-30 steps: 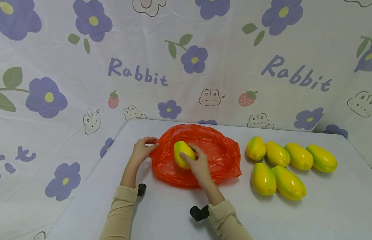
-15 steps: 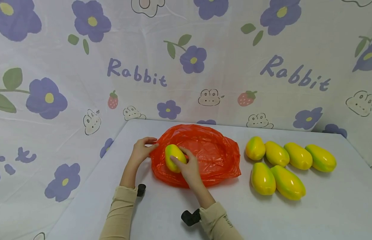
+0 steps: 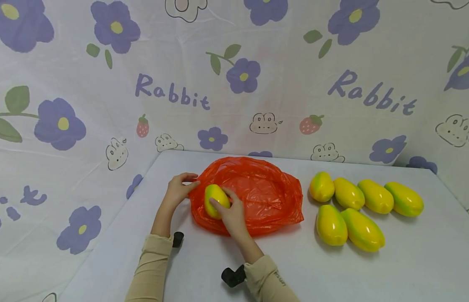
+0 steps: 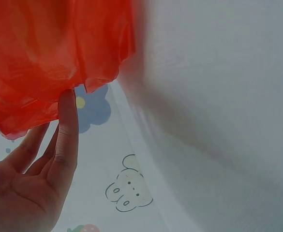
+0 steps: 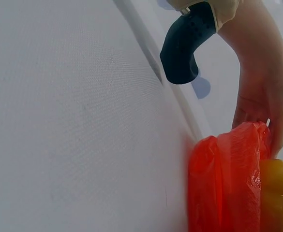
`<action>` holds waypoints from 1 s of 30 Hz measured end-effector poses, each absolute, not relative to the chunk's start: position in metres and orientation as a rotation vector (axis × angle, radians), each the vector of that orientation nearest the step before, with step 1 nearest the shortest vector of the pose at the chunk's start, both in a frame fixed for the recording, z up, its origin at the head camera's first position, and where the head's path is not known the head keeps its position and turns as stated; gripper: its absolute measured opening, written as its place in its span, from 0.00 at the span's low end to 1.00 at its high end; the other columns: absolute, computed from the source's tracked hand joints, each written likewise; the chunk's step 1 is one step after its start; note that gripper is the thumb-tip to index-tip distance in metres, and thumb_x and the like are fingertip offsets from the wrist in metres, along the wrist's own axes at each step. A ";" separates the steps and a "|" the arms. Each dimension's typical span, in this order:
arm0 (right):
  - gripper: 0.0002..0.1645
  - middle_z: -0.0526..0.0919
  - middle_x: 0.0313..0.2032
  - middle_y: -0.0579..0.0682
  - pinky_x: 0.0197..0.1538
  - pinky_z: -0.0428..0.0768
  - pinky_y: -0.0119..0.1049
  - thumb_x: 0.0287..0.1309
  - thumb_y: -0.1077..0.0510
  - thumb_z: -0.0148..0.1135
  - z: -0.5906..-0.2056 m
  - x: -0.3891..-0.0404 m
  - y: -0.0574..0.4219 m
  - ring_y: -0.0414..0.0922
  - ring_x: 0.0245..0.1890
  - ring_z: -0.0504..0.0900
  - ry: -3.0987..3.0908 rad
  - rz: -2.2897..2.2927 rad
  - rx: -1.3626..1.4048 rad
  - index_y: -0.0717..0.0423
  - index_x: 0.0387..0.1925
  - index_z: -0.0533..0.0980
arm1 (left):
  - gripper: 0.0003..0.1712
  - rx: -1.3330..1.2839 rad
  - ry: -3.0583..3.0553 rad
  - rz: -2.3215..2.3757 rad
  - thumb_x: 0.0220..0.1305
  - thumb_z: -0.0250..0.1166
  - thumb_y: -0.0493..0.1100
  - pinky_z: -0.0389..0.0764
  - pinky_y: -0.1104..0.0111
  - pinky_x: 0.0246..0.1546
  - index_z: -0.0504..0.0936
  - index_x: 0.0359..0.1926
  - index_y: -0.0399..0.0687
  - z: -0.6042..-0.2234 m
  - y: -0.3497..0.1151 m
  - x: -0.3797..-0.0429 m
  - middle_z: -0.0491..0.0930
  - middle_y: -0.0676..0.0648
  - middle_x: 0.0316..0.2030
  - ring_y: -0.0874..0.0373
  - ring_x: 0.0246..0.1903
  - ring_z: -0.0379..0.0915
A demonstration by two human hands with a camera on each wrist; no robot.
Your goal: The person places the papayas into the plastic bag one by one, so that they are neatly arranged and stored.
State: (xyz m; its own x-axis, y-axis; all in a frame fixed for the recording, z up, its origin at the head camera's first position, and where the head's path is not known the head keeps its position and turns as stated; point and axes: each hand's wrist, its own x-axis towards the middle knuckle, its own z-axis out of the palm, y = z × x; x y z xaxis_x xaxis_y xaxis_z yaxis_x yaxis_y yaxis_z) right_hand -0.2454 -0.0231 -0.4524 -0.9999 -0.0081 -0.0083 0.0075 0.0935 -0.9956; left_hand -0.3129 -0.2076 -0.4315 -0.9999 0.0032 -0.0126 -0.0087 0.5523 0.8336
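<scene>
A red plastic bag (image 3: 264, 191) lies spread wide on the white table, its mouth facing up. My left hand (image 3: 179, 189) pinches the bag's left rim; in the left wrist view its fingers (image 4: 67, 140) reach the hanging red edge, with the thumb mostly cut off. Inside the bag's left part, my right hand (image 3: 234, 213) holds a yellow-green papaya (image 3: 214, 197), thumb on the near side and fingers at the far side. Part of the papaya (image 5: 279, 193) shows at the edge of the right wrist view. Whether it touches the bag's bottom I cannot tell.
To the right of the bag lie several more papayas (image 3: 349, 193) in two rows. A black wrist camera (image 3: 233, 277) sits at the right cuff, another (image 3: 178, 239) at the left. A flowered cloth (image 3: 234, 105) hangs behind the white table (image 3: 370, 277).
My right hand has carried the papaya leftward and slightly nearer within the bag, towards the left rim. My left hand stays at the rim, and the other papayas lie as before.
</scene>
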 end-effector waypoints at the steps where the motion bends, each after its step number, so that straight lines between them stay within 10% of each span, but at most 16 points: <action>1: 0.37 0.73 0.62 0.53 0.63 0.76 0.51 0.59 0.47 0.66 -0.453 -0.245 -0.024 0.52 0.59 0.72 2.320 -2.105 0.008 0.50 0.67 0.67 | 0.24 -0.007 2.756 1.477 0.67 0.62 0.45 0.87 0.63 0.40 0.75 0.61 0.41 -0.432 -0.208 -0.313 0.77 0.35 0.59 0.40 0.52 0.79; 30: 0.37 0.72 0.64 0.56 0.61 0.78 0.49 0.61 0.48 0.65 -0.456 -0.246 -0.028 0.54 0.61 0.73 2.290 -2.115 0.008 0.56 0.67 0.67 | 0.24 0.001 2.766 1.457 0.67 0.61 0.46 0.87 0.61 0.41 0.75 0.61 0.42 -0.429 -0.209 -0.312 0.77 0.36 0.59 0.40 0.53 0.78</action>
State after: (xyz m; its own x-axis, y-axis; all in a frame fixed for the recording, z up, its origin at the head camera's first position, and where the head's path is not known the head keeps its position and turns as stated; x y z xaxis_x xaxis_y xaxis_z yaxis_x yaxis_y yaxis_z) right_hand -0.2461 -0.0280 -0.4562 -0.9997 -0.0128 -0.0216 0.0205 0.0796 -0.9966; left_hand -0.3118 -0.2093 -0.4288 -0.9999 0.0078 -0.0132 -0.0065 0.5659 0.8245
